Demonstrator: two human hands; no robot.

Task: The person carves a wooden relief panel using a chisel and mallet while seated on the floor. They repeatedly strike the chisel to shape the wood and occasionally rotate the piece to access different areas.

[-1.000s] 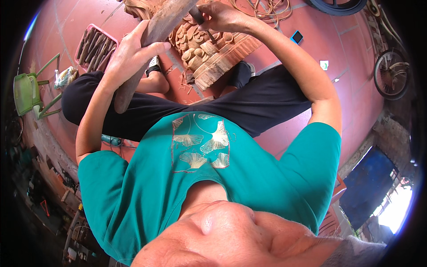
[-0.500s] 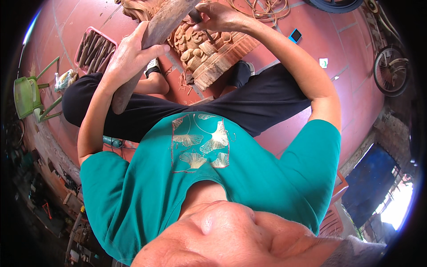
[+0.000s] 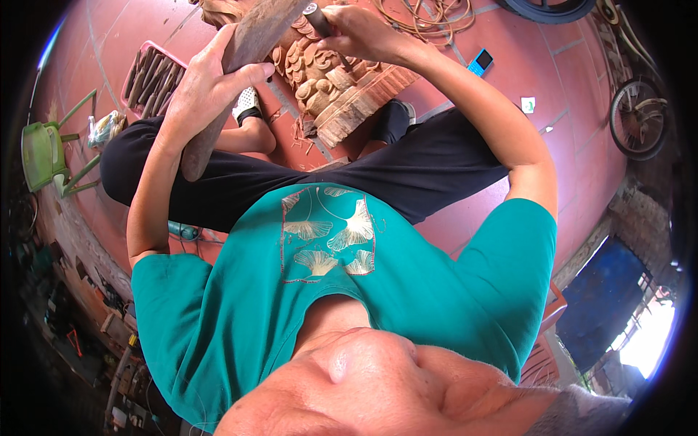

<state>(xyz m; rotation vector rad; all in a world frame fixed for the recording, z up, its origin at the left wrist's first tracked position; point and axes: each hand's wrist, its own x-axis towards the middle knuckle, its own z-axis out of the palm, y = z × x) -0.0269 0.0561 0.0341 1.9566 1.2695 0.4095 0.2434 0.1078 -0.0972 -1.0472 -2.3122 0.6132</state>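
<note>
My left hand (image 3: 207, 91) is closed around a long, worn wooden mallet (image 3: 251, 45), which slants from above my thigh toward the top of the picture. In my right hand (image 3: 361, 33) is a chisel (image 3: 317, 20), its dark round handle gripped between the fingers and its butt end facing the mallet. A narrow gap separates mallet and chisel. Below both hands, a carved wooden block (image 3: 327, 94) with curled relief stands on the floor between my feet. The mallet covers part of it, and my right hand hides the chisel's tip.
A pink tray (image 3: 190, 67) of several chisels lies beside my left knee, near a plastic bag (image 3: 107, 131) and a green chair (image 3: 43, 156). On the right are a blue phone (image 3: 480, 62), coiled orange cord (image 3: 443, 25) and a wheel (image 3: 640, 116). Wood chips (image 3: 302, 134) litter the floor.
The mallet has shifted left with my left hand, baring the chisel's butt end that it overlapped before. My right hand still holds the chisel over the carving, nearly in place.
</note>
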